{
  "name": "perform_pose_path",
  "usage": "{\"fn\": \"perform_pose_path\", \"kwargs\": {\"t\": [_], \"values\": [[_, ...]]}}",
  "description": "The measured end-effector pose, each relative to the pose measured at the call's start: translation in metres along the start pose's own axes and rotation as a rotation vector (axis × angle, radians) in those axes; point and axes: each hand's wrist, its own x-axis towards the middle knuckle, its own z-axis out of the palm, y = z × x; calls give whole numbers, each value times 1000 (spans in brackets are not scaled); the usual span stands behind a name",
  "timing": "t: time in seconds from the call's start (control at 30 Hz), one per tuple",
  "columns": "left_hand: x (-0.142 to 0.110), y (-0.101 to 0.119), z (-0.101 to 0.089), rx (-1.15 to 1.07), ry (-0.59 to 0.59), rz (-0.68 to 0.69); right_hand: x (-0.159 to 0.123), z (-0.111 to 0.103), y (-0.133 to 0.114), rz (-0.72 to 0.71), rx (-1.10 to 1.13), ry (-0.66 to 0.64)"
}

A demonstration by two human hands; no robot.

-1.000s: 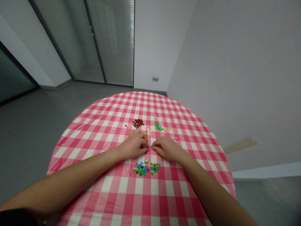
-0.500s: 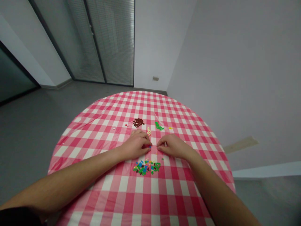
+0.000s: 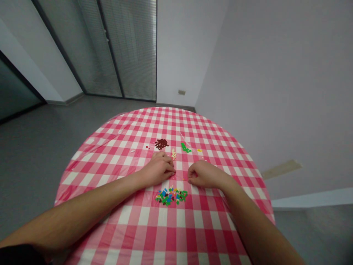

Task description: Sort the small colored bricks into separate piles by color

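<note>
Resting on the near part of a pink-and-white gingham tablecloth, the left forearm and right forearm angle inward from the lower corners of the view. Just beyond the wrists, a mixed pile of small plastic bricks lies in many colours, mainly green and blue. It spreads wider side to side than front to back, and no single piece shows a clear direction.

The left hand sits just past that pile, its knuckles up and its fingers curled over, pointing right with the tips down at the cloth. The right hand lies just beside it with a small gap between them, closed into a loose fist that points left. Whether either hand holds a tiny piece is hidden.

Farther on, cream bricks form a narrow front-to-back strip, with dark red bricks in a compact heap to its left. Green bricks trail diagonally to its right, and a few yellow bricks lie beyond them.

Past the table edge are a grey floor, a pale wall and a glazed partition with slatted blinds.
</note>
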Motion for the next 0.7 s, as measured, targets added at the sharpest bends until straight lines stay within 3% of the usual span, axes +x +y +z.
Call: {"fn": "perform_pose_path", "kwargs": {"t": [0.37, 0.7], "values": [[-5, -17, -18, 54, -64, -92, 19, 11, 25, 5, -18, 379], [-4, -29, -29, 81, -106, -133, 22, 16, 32, -93, 63, 355]]}}
